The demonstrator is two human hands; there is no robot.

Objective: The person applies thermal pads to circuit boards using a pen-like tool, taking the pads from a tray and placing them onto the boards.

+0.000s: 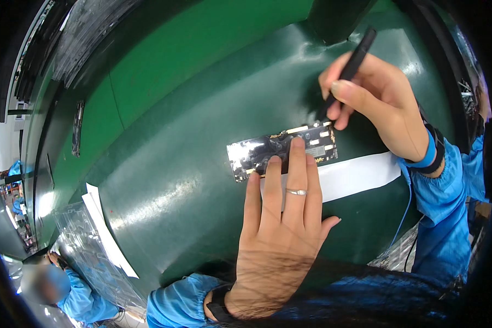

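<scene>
A dark printed circuit board [257, 157] with white and gold parts lies on a green mat. My left hand [281, 229] is spread flat, its fingertips pressing on the board's near edge and a ring on one finger. Partly under that hand runs a white paper strip [358, 176], reaching right from just below the board. Pinched in my right hand [374, 98] is a black pen-shaped tool [359, 53], held slanted. Its lower end is at the board's upper right corner; whether it touches there I cannot tell.
White paper sheets [108, 232] and clear plastic trays [85, 235] are at the lower left. A dark block [339, 21] stands at the far edge. A blue cord [402, 218] hangs from my right wrist. Another person in a blue sleeve [85, 295] is at the lower left.
</scene>
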